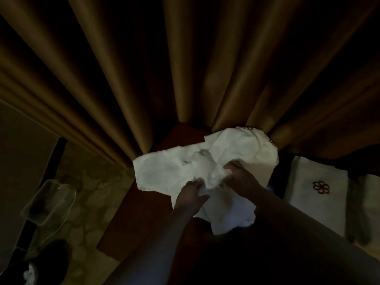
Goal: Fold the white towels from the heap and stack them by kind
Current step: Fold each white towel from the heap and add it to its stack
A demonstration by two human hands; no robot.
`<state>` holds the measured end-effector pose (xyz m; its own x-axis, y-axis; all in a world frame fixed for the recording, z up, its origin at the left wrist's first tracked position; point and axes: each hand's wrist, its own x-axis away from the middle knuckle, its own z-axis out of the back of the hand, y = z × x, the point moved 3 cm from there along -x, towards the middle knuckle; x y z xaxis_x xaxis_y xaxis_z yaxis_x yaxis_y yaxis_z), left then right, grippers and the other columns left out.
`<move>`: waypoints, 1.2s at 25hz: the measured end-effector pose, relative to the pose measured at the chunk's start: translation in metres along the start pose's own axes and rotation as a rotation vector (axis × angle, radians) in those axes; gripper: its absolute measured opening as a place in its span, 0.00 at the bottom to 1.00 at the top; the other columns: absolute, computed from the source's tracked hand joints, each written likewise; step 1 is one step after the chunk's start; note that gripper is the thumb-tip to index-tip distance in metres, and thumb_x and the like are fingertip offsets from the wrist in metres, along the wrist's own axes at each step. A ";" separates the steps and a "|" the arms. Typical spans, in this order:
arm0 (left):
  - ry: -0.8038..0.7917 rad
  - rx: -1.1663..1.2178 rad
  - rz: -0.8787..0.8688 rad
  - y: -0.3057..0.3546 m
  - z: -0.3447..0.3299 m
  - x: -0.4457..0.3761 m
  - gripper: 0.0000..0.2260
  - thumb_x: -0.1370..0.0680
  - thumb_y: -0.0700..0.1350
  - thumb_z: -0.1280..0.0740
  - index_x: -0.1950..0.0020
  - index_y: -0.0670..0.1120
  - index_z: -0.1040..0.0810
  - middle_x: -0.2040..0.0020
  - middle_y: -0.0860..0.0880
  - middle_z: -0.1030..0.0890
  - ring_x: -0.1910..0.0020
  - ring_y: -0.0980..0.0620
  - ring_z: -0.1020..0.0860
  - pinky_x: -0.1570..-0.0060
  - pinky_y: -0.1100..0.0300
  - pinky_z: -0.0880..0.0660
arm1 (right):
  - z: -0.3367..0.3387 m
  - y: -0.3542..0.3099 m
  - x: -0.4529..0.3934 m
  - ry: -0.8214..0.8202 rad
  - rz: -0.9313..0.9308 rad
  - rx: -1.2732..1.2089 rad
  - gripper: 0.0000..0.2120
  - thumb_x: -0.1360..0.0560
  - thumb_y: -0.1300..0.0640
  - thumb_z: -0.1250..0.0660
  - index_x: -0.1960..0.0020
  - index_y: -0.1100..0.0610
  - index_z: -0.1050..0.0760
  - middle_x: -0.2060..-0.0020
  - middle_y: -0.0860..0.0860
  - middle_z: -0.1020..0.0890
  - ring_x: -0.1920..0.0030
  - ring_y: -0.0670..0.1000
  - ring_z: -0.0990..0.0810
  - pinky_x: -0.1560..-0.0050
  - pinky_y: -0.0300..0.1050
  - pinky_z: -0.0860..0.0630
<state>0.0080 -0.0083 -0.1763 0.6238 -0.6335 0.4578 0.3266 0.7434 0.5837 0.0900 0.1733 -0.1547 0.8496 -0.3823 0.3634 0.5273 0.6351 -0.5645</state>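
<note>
Dim room, head view. Nearest: my L hand (pixel 190 195) w/ fingers bunched into the near edge of the towel (pixel 185 167), gripping cloth. R hand (pixel 239 177) just beside it, fingers curled into a crumpled ridge at mid-towel, also gripping. Hands close together, not touching as far as I can tell.

Towel lies rumpled on the red-brown table (pixel 131 214), not squared; one corner hangs toward me, far end reaches the curtain (pixel 185 68). A dark-red logo shows on its far edge.

To the R, a folded stack (pixel 316 194) w/ a flower logo on top, so some done. A second paler pile may sit past it; too dark to say.

Judging: mid-task, this one barely begun; needs spreading flat, then folds, then onto the matching stack. Can't see the heap.

Floor at L: clear tub (pixel 48 202).
</note>
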 end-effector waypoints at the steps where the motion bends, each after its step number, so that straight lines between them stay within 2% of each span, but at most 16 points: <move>1: 0.025 -0.013 0.004 0.002 -0.003 -0.001 0.23 0.27 0.53 0.29 0.33 0.47 0.27 0.40 0.47 0.25 0.39 0.48 0.26 0.44 0.57 0.29 | -0.002 0.002 -0.004 -0.071 0.031 0.021 0.33 0.30 0.46 0.31 0.31 0.61 0.32 0.30 0.58 0.35 0.29 0.55 0.35 0.35 0.47 0.32; 3: 0.084 -0.092 0.006 -0.001 -0.007 -0.004 0.21 0.27 0.54 0.30 0.37 0.48 0.26 0.42 0.47 0.24 0.41 0.48 0.26 0.46 0.56 0.28 | -0.006 0.006 -0.014 -0.198 0.036 0.100 0.35 0.30 0.52 0.27 0.27 0.58 0.35 0.28 0.57 0.40 0.28 0.54 0.39 0.32 0.47 0.36; 4: 0.110 -0.145 0.005 -0.003 -0.008 -0.005 0.19 0.26 0.54 0.31 0.38 0.47 0.25 0.43 0.47 0.23 0.42 0.47 0.26 0.47 0.56 0.27 | -0.007 0.006 -0.019 -0.203 0.060 0.126 0.31 0.29 0.55 0.27 0.29 0.59 0.32 0.30 0.58 0.38 0.30 0.54 0.36 0.32 0.47 0.35; 6: 0.128 -0.249 -0.009 -0.006 -0.009 -0.008 0.15 0.23 0.52 0.35 0.40 0.46 0.25 0.45 0.45 0.22 0.44 0.46 0.26 0.49 0.55 0.28 | -0.008 0.002 -0.028 -0.142 0.101 0.150 0.19 0.28 0.53 0.34 0.40 0.62 0.24 0.40 0.59 0.29 0.39 0.57 0.28 0.38 0.49 0.29; 8: 0.154 -0.255 -0.069 -0.008 -0.009 -0.009 0.12 0.20 0.49 0.38 0.40 0.44 0.24 0.46 0.44 0.23 0.45 0.45 0.27 0.50 0.54 0.29 | -0.004 -0.004 -0.027 -0.090 0.093 0.175 0.17 0.28 0.51 0.41 0.51 0.63 0.23 0.50 0.58 0.25 0.47 0.57 0.26 0.44 0.46 0.30; 11: 0.229 -0.017 -0.151 -0.001 0.002 -0.003 0.12 0.19 0.48 0.40 0.39 0.44 0.25 0.46 0.46 0.24 0.44 0.48 0.29 0.49 0.54 0.29 | 0.004 -0.008 -0.021 0.112 0.127 0.170 0.11 0.28 0.53 0.41 0.58 0.59 0.26 0.59 0.55 0.24 0.52 0.56 0.26 0.51 0.45 0.37; 13: 0.289 0.196 -0.138 0.010 0.015 0.003 0.10 0.18 0.50 0.42 0.42 0.47 0.27 0.49 0.49 0.22 0.50 0.51 0.25 0.53 0.53 0.26 | 0.016 -0.017 -0.013 0.165 0.086 -0.018 0.07 0.24 0.57 0.39 0.57 0.60 0.29 0.62 0.56 0.24 0.56 0.56 0.25 0.57 0.44 0.36; 15: 0.301 0.344 -0.114 0.026 0.031 0.004 0.10 0.17 0.53 0.44 0.48 0.48 0.30 0.62 0.50 0.22 0.64 0.53 0.24 0.63 0.54 0.27 | 0.030 -0.029 -0.008 0.134 -0.004 -0.208 0.05 0.21 0.58 0.41 0.53 0.60 0.31 0.61 0.57 0.23 0.58 0.54 0.25 0.58 0.46 0.33; 16: 0.312 0.402 -0.107 0.036 0.040 0.005 0.10 0.17 0.54 0.45 0.49 0.48 0.31 0.65 0.51 0.24 0.68 0.53 0.25 0.65 0.54 0.28 | 0.040 -0.035 -0.005 0.162 -0.027 -0.265 0.05 0.21 0.58 0.42 0.51 0.60 0.30 0.59 0.57 0.23 0.58 0.53 0.25 0.57 0.47 0.31; 19: 0.386 0.609 -0.120 0.063 0.071 0.011 0.09 0.17 0.53 0.43 0.53 0.50 0.31 0.65 0.53 0.26 0.65 0.55 0.25 0.61 0.54 0.28 | 0.072 -0.058 0.010 0.283 -0.008 -0.388 0.03 0.22 0.59 0.40 0.53 0.57 0.29 0.61 0.52 0.24 0.60 0.49 0.27 0.56 0.46 0.31; 21: 0.425 0.682 -0.164 0.077 0.093 0.014 0.08 0.18 0.51 0.40 0.55 0.51 0.30 0.63 0.54 0.26 0.62 0.57 0.26 0.59 0.58 0.28 | 0.092 -0.072 0.023 0.340 0.015 -0.506 0.06 0.22 0.60 0.39 0.58 0.56 0.29 0.66 0.48 0.27 0.65 0.44 0.29 0.61 0.39 0.31; 23: 0.450 0.715 -0.230 0.092 0.116 0.018 0.07 0.19 0.49 0.38 0.56 0.50 0.28 0.63 0.54 0.26 0.62 0.57 0.27 0.58 0.59 0.30 | 0.112 -0.088 0.039 0.360 0.021 -0.610 0.06 0.22 0.61 0.39 0.57 0.58 0.27 0.66 0.49 0.28 0.66 0.44 0.30 0.69 0.31 0.33; 26: 0.416 0.750 -0.290 0.109 0.142 0.026 0.08 0.19 0.47 0.37 0.59 0.49 0.27 0.65 0.54 0.27 0.66 0.56 0.28 0.62 0.59 0.31 | 0.134 -0.103 0.052 0.329 -0.009 -0.789 0.06 0.23 0.60 0.38 0.57 0.58 0.25 0.64 0.50 0.26 0.62 0.47 0.28 0.64 0.38 0.32; 28: 0.470 0.642 -0.314 0.114 0.150 0.035 0.06 0.21 0.47 0.35 0.58 0.50 0.26 0.62 0.54 0.24 0.63 0.55 0.26 0.59 0.57 0.29 | 0.142 -0.108 0.056 0.297 -0.053 -0.918 0.07 0.25 0.58 0.37 0.61 0.54 0.24 0.65 0.50 0.25 0.61 0.49 0.27 0.61 0.43 0.32; 30: 0.642 0.398 -0.418 0.116 0.150 0.052 0.03 0.23 0.48 0.32 0.57 0.52 0.23 0.58 0.55 0.23 0.56 0.56 0.24 0.53 0.57 0.28 | 0.144 -0.111 0.060 0.249 -0.085 -0.990 0.05 0.27 0.58 0.36 0.59 0.54 0.22 0.63 0.51 0.22 0.59 0.51 0.25 0.59 0.43 0.31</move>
<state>-0.0280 0.0123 0.0157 0.8276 -0.5054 -0.2442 0.4204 0.2699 0.8663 0.0802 0.1763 0.0361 0.7283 -0.6005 0.3301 0.2659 -0.1964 -0.9438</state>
